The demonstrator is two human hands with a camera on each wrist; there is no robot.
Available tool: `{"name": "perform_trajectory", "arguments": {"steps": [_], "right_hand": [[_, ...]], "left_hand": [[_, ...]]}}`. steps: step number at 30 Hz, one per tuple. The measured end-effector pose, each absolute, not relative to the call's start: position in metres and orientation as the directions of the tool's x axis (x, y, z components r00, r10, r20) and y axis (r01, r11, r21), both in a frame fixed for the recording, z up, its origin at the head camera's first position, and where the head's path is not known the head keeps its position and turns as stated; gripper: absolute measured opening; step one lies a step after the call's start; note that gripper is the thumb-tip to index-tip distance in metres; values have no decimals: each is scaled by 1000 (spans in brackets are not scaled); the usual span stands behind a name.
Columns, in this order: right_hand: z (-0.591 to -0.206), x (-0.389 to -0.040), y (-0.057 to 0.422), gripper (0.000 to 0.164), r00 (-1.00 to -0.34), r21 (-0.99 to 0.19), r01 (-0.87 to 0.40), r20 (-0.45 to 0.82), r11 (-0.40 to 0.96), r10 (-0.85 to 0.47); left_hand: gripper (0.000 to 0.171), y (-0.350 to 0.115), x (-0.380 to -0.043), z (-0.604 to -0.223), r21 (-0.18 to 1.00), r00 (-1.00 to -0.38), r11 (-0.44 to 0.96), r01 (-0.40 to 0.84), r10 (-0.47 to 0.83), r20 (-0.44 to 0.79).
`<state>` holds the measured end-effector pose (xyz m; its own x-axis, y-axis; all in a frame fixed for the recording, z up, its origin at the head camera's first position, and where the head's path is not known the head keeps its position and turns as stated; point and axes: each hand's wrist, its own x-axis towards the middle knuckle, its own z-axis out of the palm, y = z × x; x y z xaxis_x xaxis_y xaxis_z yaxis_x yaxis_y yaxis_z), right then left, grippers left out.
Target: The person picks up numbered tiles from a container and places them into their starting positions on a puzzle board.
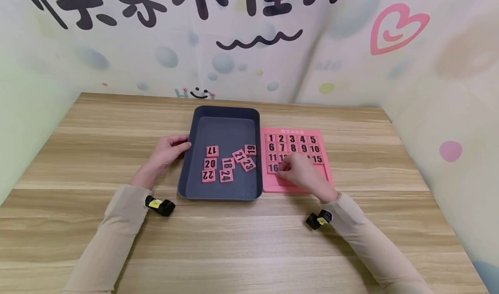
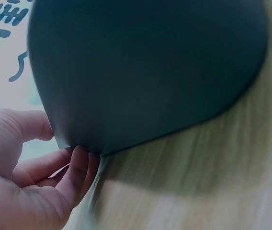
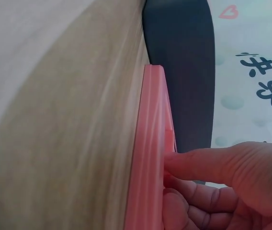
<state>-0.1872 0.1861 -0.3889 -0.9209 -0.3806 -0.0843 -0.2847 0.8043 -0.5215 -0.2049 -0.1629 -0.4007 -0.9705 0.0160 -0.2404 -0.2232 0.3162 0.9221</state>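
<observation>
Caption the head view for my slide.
Left hand on the dark tray of loose numbered tiles, right hand at the pink number board.

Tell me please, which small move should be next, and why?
Probably the right hand should leave tile 16 and take tile 17 from the tray. The visible numbers on the pink board run in order, 16 begins the fourth row, and 17 lies in the tray.
</observation>
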Motion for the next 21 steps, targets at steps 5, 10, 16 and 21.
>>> {"name": "perform_trajectory", "arguments": {"steps": [5,10,16,21], "right_hand": [[-390,-189,185,9,-921,-516,-286,-86,807,-381],[-386,-192,187,14,-913,-516,-273,-126,812,-387],[-371,-200,181,18,-905,-531,-321,-71,784,-418],[-358,-209,159,14,-889,-609,-358,-9,708,-457]], "left_hand": [[45,-163,-205,-401,925,-970,307,-224,24,-243],[45,-163,-205,-401,925,-970,308,-224,27,-244],[44,-163,-205,-401,925,-969,308,-224,28,-244],[44,-163,-204,-399,922,-968,311,-231,26,-251]]}}
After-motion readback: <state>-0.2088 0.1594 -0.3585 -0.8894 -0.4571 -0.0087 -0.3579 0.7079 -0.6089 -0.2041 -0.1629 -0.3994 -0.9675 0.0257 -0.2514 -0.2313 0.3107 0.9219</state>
